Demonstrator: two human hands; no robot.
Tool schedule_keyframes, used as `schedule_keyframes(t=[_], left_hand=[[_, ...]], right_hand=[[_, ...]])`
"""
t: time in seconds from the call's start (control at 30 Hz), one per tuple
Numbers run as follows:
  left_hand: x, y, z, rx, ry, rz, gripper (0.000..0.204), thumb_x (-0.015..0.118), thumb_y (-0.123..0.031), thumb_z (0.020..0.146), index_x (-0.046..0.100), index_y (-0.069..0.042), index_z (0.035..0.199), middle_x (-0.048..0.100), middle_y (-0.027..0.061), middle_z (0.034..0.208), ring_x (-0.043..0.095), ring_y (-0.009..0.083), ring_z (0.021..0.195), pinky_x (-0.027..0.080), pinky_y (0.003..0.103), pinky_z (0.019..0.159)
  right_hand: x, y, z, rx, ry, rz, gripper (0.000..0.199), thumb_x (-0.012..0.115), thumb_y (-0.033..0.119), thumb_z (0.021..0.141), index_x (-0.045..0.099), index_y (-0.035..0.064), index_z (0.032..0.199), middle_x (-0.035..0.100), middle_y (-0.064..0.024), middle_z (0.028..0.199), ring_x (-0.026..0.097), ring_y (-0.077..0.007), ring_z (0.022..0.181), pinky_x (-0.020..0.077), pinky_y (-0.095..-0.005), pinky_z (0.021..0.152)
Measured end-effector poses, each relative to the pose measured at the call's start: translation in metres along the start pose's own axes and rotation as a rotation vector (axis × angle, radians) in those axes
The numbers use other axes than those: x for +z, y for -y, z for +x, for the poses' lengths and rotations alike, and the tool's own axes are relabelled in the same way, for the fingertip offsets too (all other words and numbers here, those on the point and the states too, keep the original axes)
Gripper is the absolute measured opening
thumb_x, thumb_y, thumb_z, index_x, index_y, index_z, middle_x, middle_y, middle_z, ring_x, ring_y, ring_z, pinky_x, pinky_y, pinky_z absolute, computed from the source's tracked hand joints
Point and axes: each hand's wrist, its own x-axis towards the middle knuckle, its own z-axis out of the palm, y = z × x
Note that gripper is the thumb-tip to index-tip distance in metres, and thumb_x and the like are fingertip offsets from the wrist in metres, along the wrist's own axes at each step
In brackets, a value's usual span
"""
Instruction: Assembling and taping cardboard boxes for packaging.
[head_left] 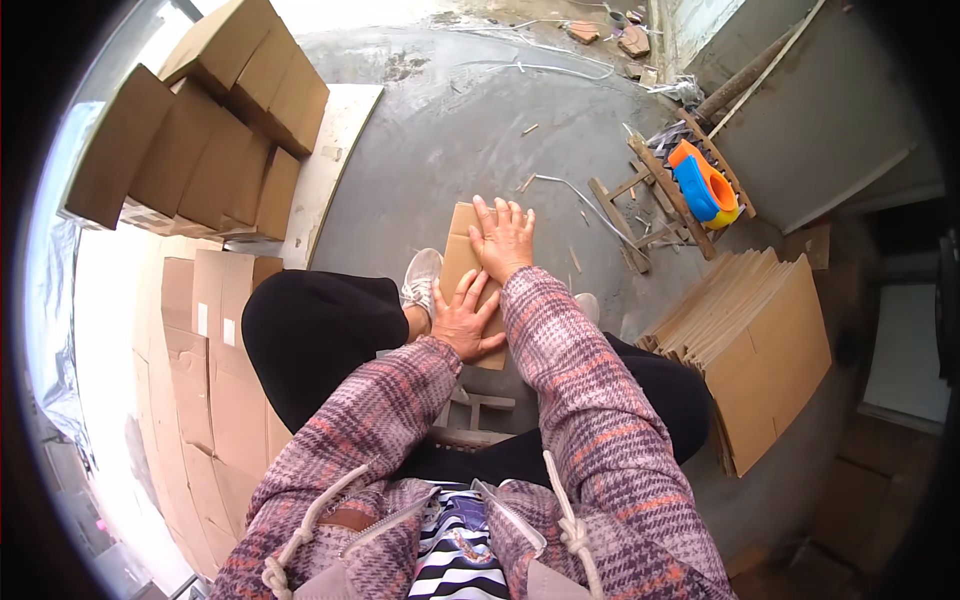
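A narrow brown cardboard carton (pixel 459 257) lies between my feet, its long side running away from me. It looks folded, with a crease across its far end; I cannot tell how thick it is. My right hand (pixel 503 240) rests flat on its far part with fingers apart. Closer to me, my left hand (pixel 465 318) presses on the near half, fingers spread. Both palms face down, and the fingertips of the left almost meet the heel of the right. Neither hand grips anything. Part of the carton is hidden beneath my hands and right sleeve.
A stack of flat cardboard (pixel 775 365) stands at my right. Beyond it, a wooden stool (pixel 655 195) holds an orange, blue and yellow ring-shaped object (pixel 703 186). Cardboard boxes (pixel 215 130) are piled at far left, with more cardboard (pixel 225 385) beside my left knee. Brick pieces (pixel 632 41) lie at the back.
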Motion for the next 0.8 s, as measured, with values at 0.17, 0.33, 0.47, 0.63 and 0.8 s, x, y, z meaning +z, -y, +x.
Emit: schedule_keyframes(t=[0.17, 0.33, 0.47, 0.63, 0.8], left_hand=[[-0.005, -0.004, 0.002, -0.022, 0.025, -0.031, 0.072, 0.059, -0.061, 0.073, 0.044, -0.025, 0.133, 0.021, 0.0093, 0.15, 0.015, 0.0267, 0.14, 0.009, 0.074, 0.097], [-0.01, -0.012, 0.016, -0.029, 0.042, -0.058, 0.07, 0.054, -0.063, 0.076, 0.045, -0.023, 0.133, 0.023, 0.0105, 0.148, 0.016, 0.0248, 0.14, 0.01, 0.073, 0.099], [-0.013, -0.008, 0.012, -0.084, -0.013, -0.062, 0.068, 0.057, -0.061, 0.076, 0.047, -0.023, 0.132, 0.026, 0.0121, 0.146, 0.018, 0.0252, 0.139, 0.011, 0.072, 0.1], [-0.007, -0.003, 0.002, -0.072, -0.084, -0.047, 0.071, 0.065, -0.059, 0.07, 0.049, -0.022, 0.13, 0.027, 0.0123, 0.145, 0.022, 0.0281, 0.137, 0.012, 0.07, 0.101], [-0.012, -0.012, 0.013, -0.038, -0.094, -0.058, 0.067, 0.063, -0.058, 0.072, 0.051, -0.021, 0.127, 0.029, 0.0119, 0.144, 0.022, 0.027, 0.137, 0.013, 0.07, 0.1]], right_hand=[[0.0, -0.004, 0.0, -0.015, 0.001, -0.004, 0.055, 0.051, 0.043, 0.088, 0.038, 0.0265, 0.138, 0.041, -0.0104, 0.133, 0.035, -0.0303, 0.125, 0.0218, -0.0589, 0.105], [-0.005, -0.014, -0.001, 0.023, 0.016, -0.065, 0.056, 0.051, 0.042, 0.088, 0.037, 0.025, 0.139, 0.041, -0.0094, 0.133, 0.034, -0.0298, 0.126, 0.022, -0.0588, 0.105], [-0.015, -0.002, 0.006, 0.051, 0.18, 0.025, 0.056, 0.049, 0.045, 0.09, 0.036, 0.0239, 0.14, 0.042, -0.0112, 0.133, 0.036, -0.0308, 0.126, 0.0226, -0.0566, 0.106], [-0.105, -0.089, 0.077, -0.03, -0.036, 0.108, 0.055, 0.055, 0.039, 0.088, 0.043, 0.007, 0.131, 0.051, -0.0151, 0.123, 0.047, -0.032, 0.115, 0.0382, -0.0422, 0.097], [-0.185, -0.27, 0.06, 0.585, -0.157, -0.373, 0.061, 0.06, 0.051, 0.08, 0.055, -0.0034, 0.106, 0.063, -0.0217, 0.102, 0.06, -0.0386, 0.098, 0.0452, -0.0461, 0.087]])
